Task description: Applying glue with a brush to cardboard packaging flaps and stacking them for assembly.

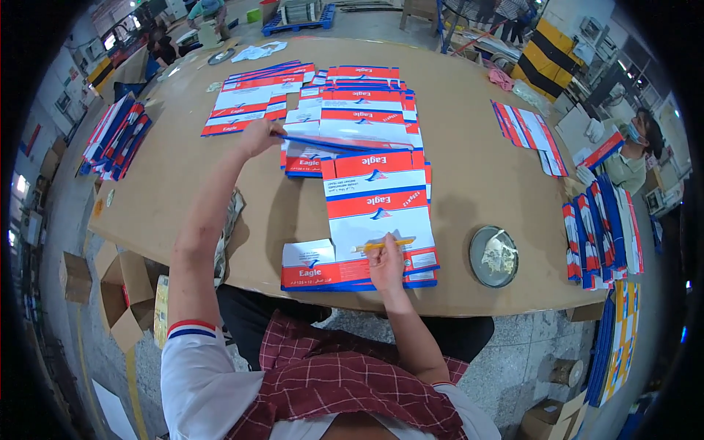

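My left hand (262, 138) reaches across the table, its fingers closed on the end of a flat cardboard carton (323, 144). That carton is seen nearly edge-on, a blue strip above the table. My right hand (386, 258) pinches a slim yellow brush-like stick (403, 242), its tip pointing left. It is over a red, white and blue flat carton (378, 218) lying on more cartons near the table's front edge. Beyond it, overlapping flat cartons (363, 117) form a spread pile. To the right sits a round dish (478, 273) with a whitish paste (499, 253).
More flat cartons (257, 95) lie at the back left of the brown-topped table (169, 198). Carton bundles stand at the left edge (117, 139) and right edge (601, 227). A co-worker (632, 158) is at the right side. An opened box (121, 297) rests on the floor.
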### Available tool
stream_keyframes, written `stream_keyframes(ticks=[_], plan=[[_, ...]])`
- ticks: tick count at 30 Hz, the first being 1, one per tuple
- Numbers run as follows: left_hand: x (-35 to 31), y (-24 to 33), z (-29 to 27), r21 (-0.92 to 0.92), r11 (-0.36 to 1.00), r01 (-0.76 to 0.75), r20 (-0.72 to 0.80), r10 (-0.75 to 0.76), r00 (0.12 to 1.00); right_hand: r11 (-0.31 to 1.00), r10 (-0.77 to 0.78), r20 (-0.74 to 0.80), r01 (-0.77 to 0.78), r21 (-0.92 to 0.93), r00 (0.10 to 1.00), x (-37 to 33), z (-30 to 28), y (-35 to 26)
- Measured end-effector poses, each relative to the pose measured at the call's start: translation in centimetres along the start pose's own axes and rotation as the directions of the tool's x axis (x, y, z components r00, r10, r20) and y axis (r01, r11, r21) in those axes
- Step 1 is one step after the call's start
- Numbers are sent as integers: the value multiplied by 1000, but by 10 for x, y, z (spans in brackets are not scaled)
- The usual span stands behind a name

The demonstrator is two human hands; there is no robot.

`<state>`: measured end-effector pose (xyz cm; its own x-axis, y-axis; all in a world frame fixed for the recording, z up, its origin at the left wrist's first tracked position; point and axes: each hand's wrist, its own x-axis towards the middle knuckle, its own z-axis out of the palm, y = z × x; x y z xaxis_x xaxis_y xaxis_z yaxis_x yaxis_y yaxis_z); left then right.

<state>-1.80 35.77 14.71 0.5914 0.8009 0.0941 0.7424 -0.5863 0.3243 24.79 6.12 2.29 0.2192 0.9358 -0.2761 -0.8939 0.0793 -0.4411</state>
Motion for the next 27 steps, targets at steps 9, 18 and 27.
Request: stream_keyframes(ticks=[9, 18, 27], plan=[[-12, 36, -5, 383, 858, 342, -488, -126, 864, 1000, 5, 116, -1, -29, 993, -3, -9, -2], [-205, 149, 57, 538, 801, -262, -315, 479, 819, 940, -145, 568, 291, -176, 810, -73, 53, -38], [-217, 171, 102, -71, 997, 32, -108, -39, 993, 988, -14, 90, 28, -151, 996, -21, 7, -8]])
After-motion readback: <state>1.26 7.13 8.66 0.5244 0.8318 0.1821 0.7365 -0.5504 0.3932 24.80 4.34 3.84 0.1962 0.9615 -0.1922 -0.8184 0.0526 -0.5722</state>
